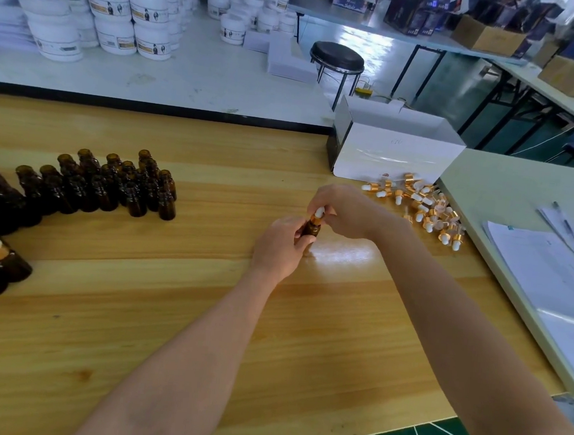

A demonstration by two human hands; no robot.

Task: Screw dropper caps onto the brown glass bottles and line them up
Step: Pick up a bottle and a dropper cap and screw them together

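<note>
Bare forearms [199, 347] reach over the wooden table [320, 340]. Left hand [281, 247] grips a brown bottle [312, 228] mid-table; right hand [341, 209] pinches its dropper cap [317, 215]. Uncapped bottles [109, 182] stand left, loose caps [427, 211] right.

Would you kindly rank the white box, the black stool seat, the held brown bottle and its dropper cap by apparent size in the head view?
1. white box
2. black stool seat, though farther away
3. brown bottle, partly hidden by the left hand
4. dropper cap
</note>
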